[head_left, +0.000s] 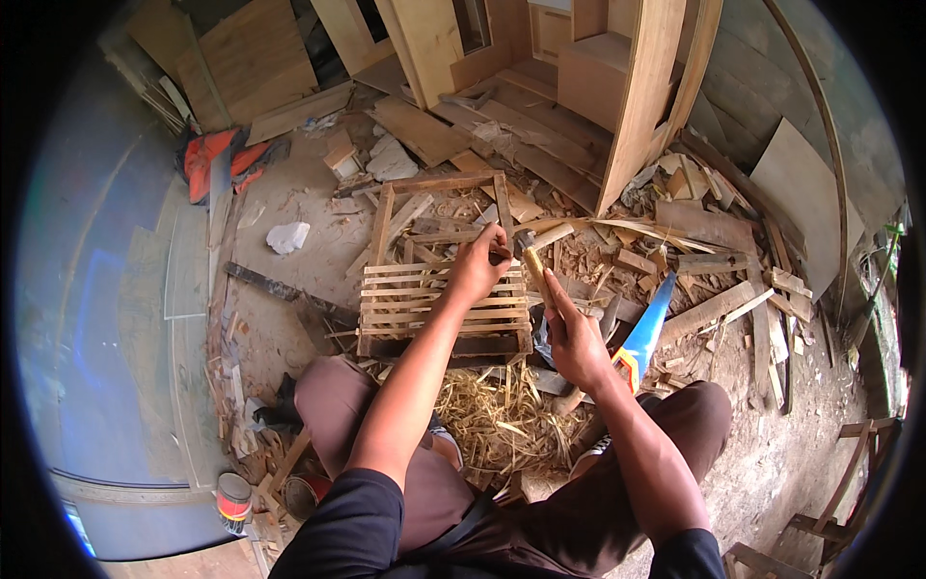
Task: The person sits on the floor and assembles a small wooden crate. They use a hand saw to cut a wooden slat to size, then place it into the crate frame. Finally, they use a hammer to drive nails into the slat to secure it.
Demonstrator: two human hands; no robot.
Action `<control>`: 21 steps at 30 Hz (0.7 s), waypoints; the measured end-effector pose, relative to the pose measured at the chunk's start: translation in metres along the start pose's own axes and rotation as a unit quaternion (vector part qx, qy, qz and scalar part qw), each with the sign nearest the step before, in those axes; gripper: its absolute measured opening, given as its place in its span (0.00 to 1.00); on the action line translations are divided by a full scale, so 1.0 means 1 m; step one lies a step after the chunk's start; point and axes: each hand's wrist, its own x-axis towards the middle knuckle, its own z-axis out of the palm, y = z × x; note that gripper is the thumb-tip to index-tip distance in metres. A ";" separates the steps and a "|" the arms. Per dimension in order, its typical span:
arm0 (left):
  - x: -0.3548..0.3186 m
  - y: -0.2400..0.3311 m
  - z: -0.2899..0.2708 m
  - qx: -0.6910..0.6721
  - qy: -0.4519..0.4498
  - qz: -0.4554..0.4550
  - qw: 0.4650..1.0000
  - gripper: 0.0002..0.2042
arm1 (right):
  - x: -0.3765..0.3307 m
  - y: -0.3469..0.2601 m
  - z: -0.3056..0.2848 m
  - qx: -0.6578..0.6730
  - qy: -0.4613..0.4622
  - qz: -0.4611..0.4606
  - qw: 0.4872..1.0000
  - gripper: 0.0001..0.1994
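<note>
A: Left hand (475,270)?
B: Fingers pinched on something tiny at the top of the slat crate (439,304), which is on the floor by the knees.
A: Right hand (571,340)?
B: Fist closed around a stick (536,274), just right of the crate.

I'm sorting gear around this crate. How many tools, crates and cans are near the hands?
Wooden slat crate: 1
Wooden-handled tool in right hand: 1
Blue handsaw: 1
Cans: 2
Total: 5
Left hand touches the crate.
</note>
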 end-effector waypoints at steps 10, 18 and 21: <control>-0.001 0.002 0.002 -0.023 0.015 0.021 0.999 0.17 | 0.001 0.006 0.007 0.009 0.020 -0.032 0.999 0.32; 0.000 0.001 0.003 -0.049 0.001 0.015 0.999 0.16 | 0.005 0.009 0.007 -0.010 0.026 -0.016 0.999 0.32; -0.001 0.002 0.003 -0.045 0.007 0.020 0.999 0.16 | 0.005 0.012 0.009 -0.015 0.030 -0.035 0.999 0.32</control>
